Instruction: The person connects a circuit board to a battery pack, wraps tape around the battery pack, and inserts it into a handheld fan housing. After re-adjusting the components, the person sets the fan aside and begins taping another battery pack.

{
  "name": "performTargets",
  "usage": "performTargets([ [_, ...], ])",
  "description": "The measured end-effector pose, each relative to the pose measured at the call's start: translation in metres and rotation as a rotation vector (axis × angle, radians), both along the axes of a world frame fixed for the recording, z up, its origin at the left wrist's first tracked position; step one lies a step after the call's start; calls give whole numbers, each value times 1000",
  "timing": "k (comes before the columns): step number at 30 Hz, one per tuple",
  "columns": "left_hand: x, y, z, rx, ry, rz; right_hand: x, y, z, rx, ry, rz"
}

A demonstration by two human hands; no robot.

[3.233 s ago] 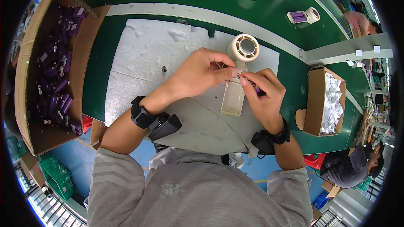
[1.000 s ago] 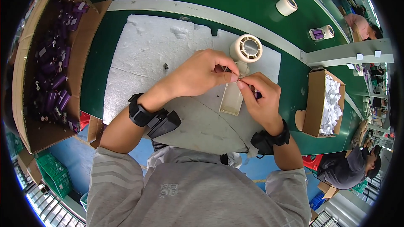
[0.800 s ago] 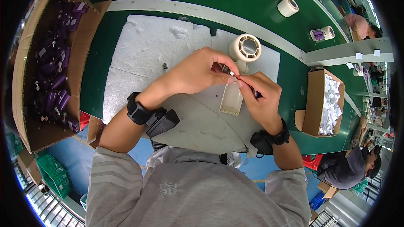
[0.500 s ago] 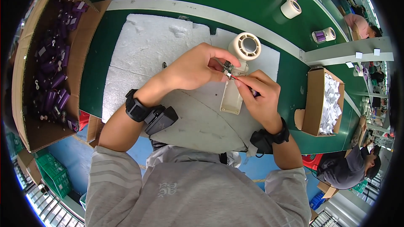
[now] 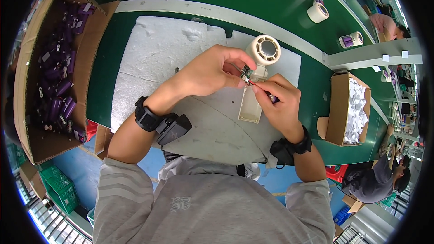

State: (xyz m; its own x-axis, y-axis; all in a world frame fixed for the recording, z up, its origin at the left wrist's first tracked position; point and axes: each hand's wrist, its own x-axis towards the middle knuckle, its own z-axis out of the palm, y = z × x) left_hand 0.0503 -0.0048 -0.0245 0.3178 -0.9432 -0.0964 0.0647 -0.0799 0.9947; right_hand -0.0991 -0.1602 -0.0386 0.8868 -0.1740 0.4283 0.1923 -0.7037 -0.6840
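My left hand pinches a small circuit board between thumb and fingers, above the handle of a cream handheld fan. The fan's round slotted head points away from me, and its open handle shell lies toward me on the foam. My right hand is closed on red wires right at the board's white connector. A purple battery shows partly under my right fingers. Whether the plug is fully seated in the connector cannot be made out.
A cardboard box of purple batteries stands at the left. On the right, another box holds white paper pieces. White foam sheet covers the green bench. More fan bodies lie beyond a white rail. A co-worker sits far right.
The board has tilted slightly upright in my left fingers, showing more of its face. My hands hold nearly the same place. A fan body beyond the rail has shifted a little right.
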Motion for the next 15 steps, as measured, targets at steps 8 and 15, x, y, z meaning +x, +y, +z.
performTargets([
  [8, -1, 0, 2, 35, 19, 62, 0, 1, -1, 3, -23, 0],
  [15, -2, -1, -1, 26, 20, 68, -1, 0, -1, 10, -16, 6],
])
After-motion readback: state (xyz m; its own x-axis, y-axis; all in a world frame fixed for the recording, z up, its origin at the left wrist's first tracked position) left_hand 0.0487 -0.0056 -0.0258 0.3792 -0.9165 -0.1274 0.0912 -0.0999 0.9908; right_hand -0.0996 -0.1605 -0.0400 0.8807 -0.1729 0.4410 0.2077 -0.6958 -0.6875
